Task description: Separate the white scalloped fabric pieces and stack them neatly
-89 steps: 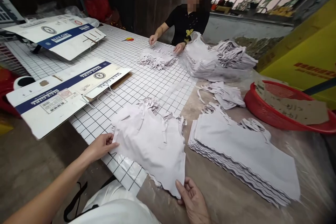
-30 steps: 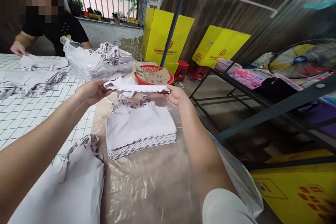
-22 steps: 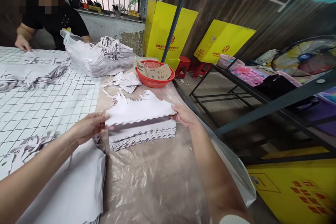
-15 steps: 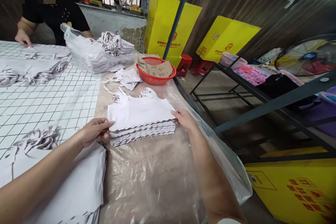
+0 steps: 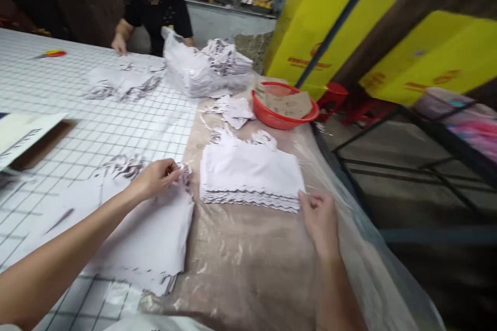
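A neat stack of white fabric pieces with wavy front edges and loose strips at the back lies on the plastic-covered part of the table. My right hand is closed at its front right corner, thumb and finger pinched on the top piece's edge. My left hand is over the back right of a larger white fabric stack, beside its curled strips. Its fingers are bent together, and whatever they grip is hidden. A small white fabric bundle rests behind the neat stack.
A red plastic basket holding cardboard stands at the back. Bagged white fabric lies to its left, near a person across the grid-lined table. Scissors and a box are on the left. A metal frame stands right.
My left hand has left the neat stack's front left corner and moved onto the larger stack. The neat stack's top piece now lies flatter. My view has turned left.
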